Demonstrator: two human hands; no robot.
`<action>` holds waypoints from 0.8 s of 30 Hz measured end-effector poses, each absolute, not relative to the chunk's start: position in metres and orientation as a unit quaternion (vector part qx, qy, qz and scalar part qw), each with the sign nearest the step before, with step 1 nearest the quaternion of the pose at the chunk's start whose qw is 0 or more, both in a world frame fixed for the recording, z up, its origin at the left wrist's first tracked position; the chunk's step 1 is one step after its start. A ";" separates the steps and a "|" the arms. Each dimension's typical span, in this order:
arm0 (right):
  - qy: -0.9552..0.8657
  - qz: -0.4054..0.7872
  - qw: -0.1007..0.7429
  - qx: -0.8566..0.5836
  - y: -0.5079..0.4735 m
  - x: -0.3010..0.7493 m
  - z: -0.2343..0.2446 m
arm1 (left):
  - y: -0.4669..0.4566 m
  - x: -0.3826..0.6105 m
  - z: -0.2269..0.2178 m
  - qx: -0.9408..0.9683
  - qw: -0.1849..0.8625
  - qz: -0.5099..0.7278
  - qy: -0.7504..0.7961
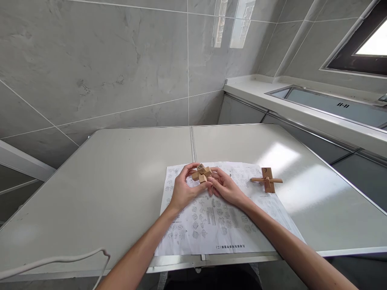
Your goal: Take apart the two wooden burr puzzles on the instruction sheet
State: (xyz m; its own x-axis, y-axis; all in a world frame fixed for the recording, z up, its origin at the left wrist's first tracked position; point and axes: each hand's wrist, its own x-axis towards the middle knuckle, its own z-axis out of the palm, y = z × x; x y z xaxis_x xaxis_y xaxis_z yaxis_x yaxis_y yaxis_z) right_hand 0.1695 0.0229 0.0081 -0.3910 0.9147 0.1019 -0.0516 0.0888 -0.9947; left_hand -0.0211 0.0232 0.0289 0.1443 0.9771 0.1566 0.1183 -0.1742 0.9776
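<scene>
Both my hands hold a small wooden burr puzzle (202, 173) made of interlocking blocks, with a dark mark on its top block. My left hand (185, 190) curls round its left and near sides, thumb along the front. On the right, my right hand (225, 187) has its fingers closed against the puzzle; some fingertips are hidden. Beneath the hands lies a printed instruction sheet (211, 235) covered with small diagrams. To the right, a second wooden puzzle (268, 180), cross-shaped with a flat marked board and a thin bar, rests across the sheet's right edge.
The sheet lies on a pale folding table (142, 161) with a seam down its middle. A white cable (60, 259) hangs at the lower left. Beyond the table's right side runs a counter with a sink (332, 105). Grey wall tiles (127, 60) stand behind.
</scene>
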 end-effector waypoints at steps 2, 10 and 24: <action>-0.605 0.572 0.425 -0.356 0.024 0.170 0.007 | 0.023 -0.020 0.029 0.597 0.456 0.479 0.455; -0.594 0.583 0.431 -0.348 0.026 0.171 0.001 | 0.021 -0.017 0.031 0.595 0.460 0.472 0.459; -0.588 0.542 0.456 -0.392 0.029 0.176 -0.003 | 0.020 -0.018 0.036 0.605 0.456 0.447 0.476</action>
